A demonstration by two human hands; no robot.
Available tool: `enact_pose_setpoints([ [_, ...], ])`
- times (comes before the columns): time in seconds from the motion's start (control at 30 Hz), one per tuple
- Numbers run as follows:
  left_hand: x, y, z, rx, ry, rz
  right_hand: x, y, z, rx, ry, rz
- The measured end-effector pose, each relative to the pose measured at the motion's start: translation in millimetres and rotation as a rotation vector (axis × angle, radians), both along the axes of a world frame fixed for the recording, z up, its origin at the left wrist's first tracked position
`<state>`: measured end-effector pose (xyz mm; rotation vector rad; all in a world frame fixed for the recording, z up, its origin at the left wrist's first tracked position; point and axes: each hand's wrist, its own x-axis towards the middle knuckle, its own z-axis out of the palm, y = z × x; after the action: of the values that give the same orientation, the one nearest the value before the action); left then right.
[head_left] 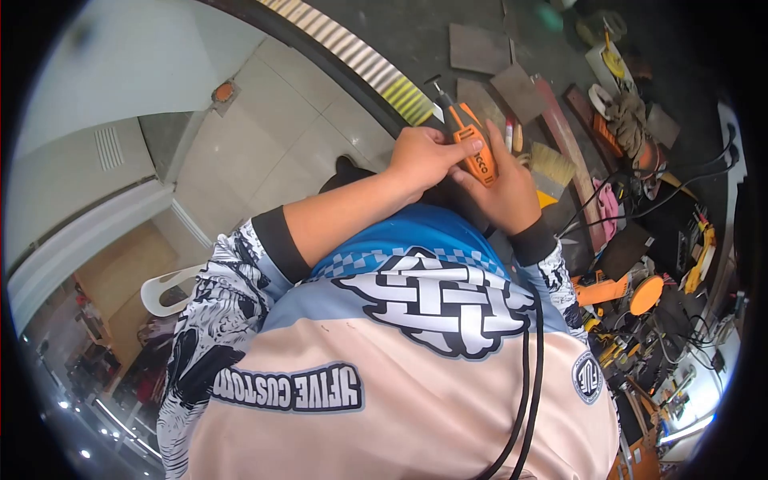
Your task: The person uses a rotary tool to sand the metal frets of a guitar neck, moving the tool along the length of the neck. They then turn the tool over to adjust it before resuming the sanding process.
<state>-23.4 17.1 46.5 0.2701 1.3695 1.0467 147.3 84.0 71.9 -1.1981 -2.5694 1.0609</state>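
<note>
An orange and black rotary tool (478, 156) is held in front of me, its thin shaft with a small dark tip pointing up and away. My right hand (508, 192) wraps round its body from the right, fingers along the far side. My left hand (420, 162) is closed against the left side, its thumb pressed on the orange casing. Part of the tool's lower end is hidden by the hands. Just beyond the tool lies a ribbed strip (344, 44), pale with a yellow-green end, along the bench edge.
A wide brush (552, 166) lies right of my right hand. Flat dark boards (480, 50) and a long reddish wooden strip (570, 152) lie on the bench. Cables, a cloth (630, 120) and many tools crowd the right side. A tiled floor (296, 132) shows at left.
</note>
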Motion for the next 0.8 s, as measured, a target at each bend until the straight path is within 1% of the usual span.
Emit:
enact_pose_setpoints([
  [0.07, -15.8, -8.9, -3.1, 0.03, -0.003, 0.003, -21.4, -3.8, 12.4, 0.002, -0.007, 0.019],
  [0.1, -24.9, -11.8, 1.4, 0.016, 0.043, 0.002, -33.5, -5.0, 18.6, 0.012, 0.037, 0.035],
  [0.17, -48.1, -19.8, 4.6, 0.048, 0.033, 0.02, -58.8, -6.2, 26.7, -0.004, 0.029, 0.073],
  [0.2, -57.7, -27.9, 14.3, 0.063, 0.035, 0.03, -68.5, -10.9, 32.7, -0.012, 0.032, 0.094],
  [0.23, -76.0, -32.1, 20.2, 0.053, 0.118, -0.022, -84.0, -12.1, 32.5, -0.007, 0.055, 0.104],
  [0.33, -135.4, -37.8, 32.3, 0.184, 0.03, -0.05, -135.2, -15.1, 43.7, 0.056, 0.049, 0.096],
  [0.4, -173.2, -47.6, 25.4, 0.266, 0.045, -0.072, -172.3, -25.2, 54.1, 0.099, 0.074, 0.078],
  [0.43, -181.2, -46.0, 35.3, 0.258, 0.055, -0.078, -179.7, -23.0, 65.8, 0.057, 0.079, 0.068],
  [0.53, -231.0, -44.9, 27.9, 0.272, 0.109, -0.146, -230.6, -32.6, 64.1, 0.089, 0.089, 0.054],
  [0.63, -263.1, -40.8, 55.5, 0.229, -0.075, -0.122, -271.9, -34.3, 72.9, 0.049, 0.065, -0.01],
  [0.67, -245.6, 4.5, 58.4, 0.142, -0.14, -0.124, -257.2, 11.5, 75.4, -0.073, 0.019, -0.055],
  [0.73, -268.9, 6.1, 47.4, 0.213, -0.18, -0.102, -279.8, 10.6, 72.3, -0.01, 0.046, -0.05],
  [0.8, -281.4, 14.0, 32.2, 0.212, -0.168, -0.116, -292.5, 19.5, 65.7, 0.009, 0.04, -0.028],
])
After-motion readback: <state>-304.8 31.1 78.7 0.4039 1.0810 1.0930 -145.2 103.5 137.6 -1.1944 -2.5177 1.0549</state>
